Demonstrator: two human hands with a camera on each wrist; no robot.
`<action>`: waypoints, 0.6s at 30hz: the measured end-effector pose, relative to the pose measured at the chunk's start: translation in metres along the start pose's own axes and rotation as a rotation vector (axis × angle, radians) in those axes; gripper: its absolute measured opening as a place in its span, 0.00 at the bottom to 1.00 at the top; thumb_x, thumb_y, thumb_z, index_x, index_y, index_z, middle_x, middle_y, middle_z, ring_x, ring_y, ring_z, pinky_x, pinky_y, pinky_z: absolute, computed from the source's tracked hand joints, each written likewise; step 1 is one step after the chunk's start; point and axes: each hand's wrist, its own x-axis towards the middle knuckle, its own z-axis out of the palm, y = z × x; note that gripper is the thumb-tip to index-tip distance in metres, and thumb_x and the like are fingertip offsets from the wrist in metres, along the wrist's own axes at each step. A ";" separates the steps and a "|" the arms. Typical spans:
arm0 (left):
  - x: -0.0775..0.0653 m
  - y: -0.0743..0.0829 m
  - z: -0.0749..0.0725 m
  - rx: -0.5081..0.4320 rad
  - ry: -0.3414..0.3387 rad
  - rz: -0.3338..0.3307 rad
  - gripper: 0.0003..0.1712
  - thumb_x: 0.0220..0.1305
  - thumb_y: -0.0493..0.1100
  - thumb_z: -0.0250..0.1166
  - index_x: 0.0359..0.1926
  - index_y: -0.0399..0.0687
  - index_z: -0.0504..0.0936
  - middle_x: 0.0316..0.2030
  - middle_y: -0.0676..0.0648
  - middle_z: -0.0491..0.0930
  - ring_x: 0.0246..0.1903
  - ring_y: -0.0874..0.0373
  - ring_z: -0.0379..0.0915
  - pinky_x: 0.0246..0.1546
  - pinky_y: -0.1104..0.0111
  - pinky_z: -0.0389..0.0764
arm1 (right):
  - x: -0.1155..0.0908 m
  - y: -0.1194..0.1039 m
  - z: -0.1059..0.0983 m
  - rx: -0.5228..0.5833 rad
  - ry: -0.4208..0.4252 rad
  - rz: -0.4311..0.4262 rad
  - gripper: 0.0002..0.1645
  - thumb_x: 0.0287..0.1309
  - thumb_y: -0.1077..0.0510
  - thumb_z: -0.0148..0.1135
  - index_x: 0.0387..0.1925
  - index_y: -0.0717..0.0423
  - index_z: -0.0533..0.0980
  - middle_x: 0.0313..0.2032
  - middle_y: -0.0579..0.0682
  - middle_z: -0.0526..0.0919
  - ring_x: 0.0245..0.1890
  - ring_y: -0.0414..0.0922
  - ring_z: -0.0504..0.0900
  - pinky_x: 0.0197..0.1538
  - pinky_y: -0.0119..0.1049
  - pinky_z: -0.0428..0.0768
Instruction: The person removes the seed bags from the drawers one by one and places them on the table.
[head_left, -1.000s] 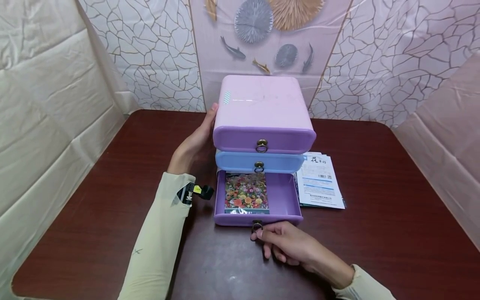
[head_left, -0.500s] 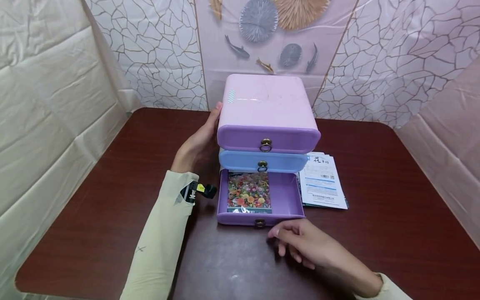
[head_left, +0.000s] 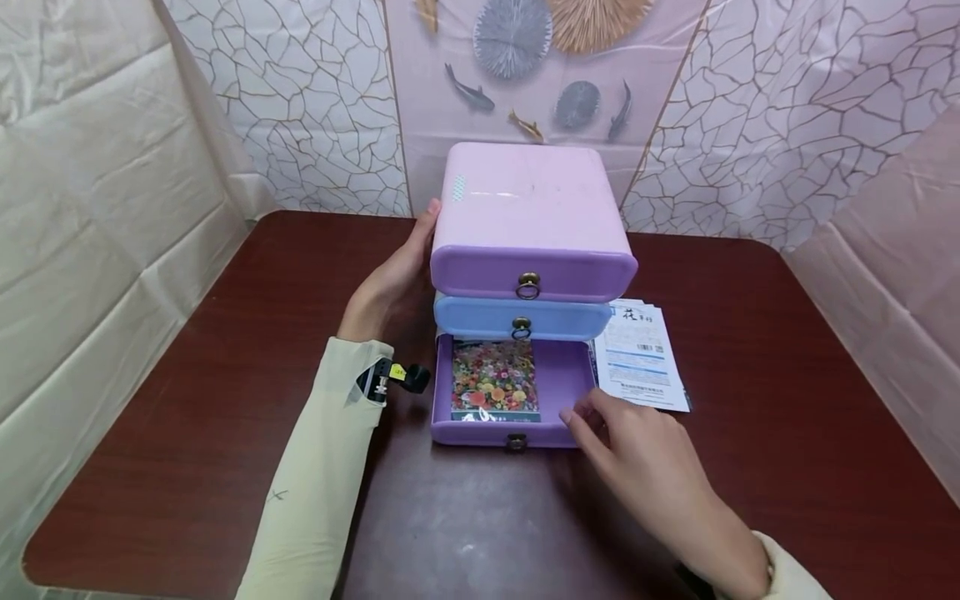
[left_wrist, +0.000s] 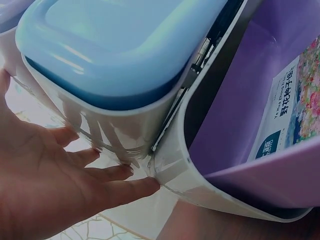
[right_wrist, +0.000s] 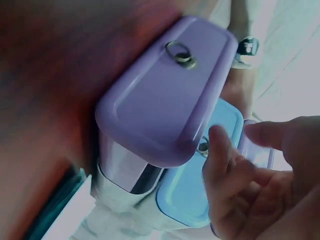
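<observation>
A small cabinet of stacked drawers stands on the table, with purple fronts at top and bottom and a blue drawer between. Its bottom purple drawer is pulled out, and a packet printed with colourful flowers lies in its left part. My left hand rests against the cabinet's left side with extended fingers. Over the drawer's right front corner hovers my right hand, fingers loosely bent and holding nothing; it hides that corner. The right wrist view shows the drawer's ring pull hanging free.
Right of the cabinet lies a stack of printed packets, white sides up. A dark red-brown table carries everything. Patterned cloth hangs behind, and pale cloth covers both sides.
My right hand has let go of the bottom drawer's ring pull, then moved right and up to the drawer's right front corner. My left hand stays against the cabinet.
</observation>
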 end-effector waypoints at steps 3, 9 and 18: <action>0.000 0.000 0.000 -0.006 0.006 -0.008 0.46 0.73 0.81 0.40 0.82 0.68 0.51 0.74 0.50 0.61 0.73 0.53 0.58 0.76 0.48 0.53 | 0.009 -0.005 0.008 -0.098 0.081 -0.032 0.11 0.68 0.49 0.71 0.35 0.51 0.83 0.25 0.44 0.82 0.26 0.44 0.78 0.25 0.43 0.75; -0.001 -0.001 -0.002 0.022 0.007 0.014 0.45 0.75 0.79 0.37 0.82 0.64 0.52 0.71 0.45 0.64 0.68 0.51 0.63 0.75 0.49 0.57 | 0.035 -0.013 0.025 -0.162 -0.008 0.006 0.22 0.65 0.47 0.74 0.38 0.64 0.81 0.31 0.56 0.81 0.29 0.55 0.82 0.29 0.52 0.80; 0.001 0.000 -0.001 -0.003 -0.029 -0.004 0.46 0.73 0.81 0.39 0.81 0.65 0.53 0.72 0.46 0.64 0.70 0.52 0.63 0.75 0.50 0.56 | 0.074 -0.026 0.038 -0.080 -0.347 0.224 0.31 0.69 0.41 0.70 0.17 0.51 0.68 0.19 0.47 0.67 0.19 0.46 0.68 0.23 0.41 0.66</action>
